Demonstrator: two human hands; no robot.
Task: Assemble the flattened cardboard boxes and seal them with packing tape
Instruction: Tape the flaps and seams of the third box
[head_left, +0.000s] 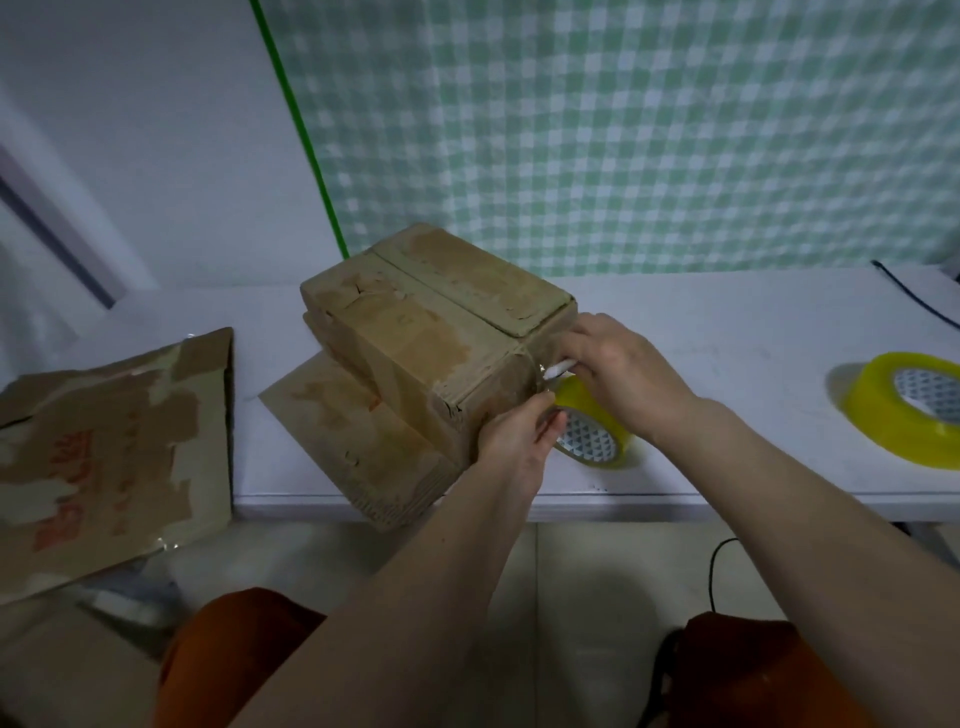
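both hands (566, 395) pinching tape, seemingly from yellow roll (597, 421), beside assembled box (431, 332)

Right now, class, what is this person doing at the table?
A person is taping up a cardboard box standing on the white table. Both hands work at its right end: the left hand and right hand hold a yellow tape roll against it. A second roll and flattened cardboard wait nearby.
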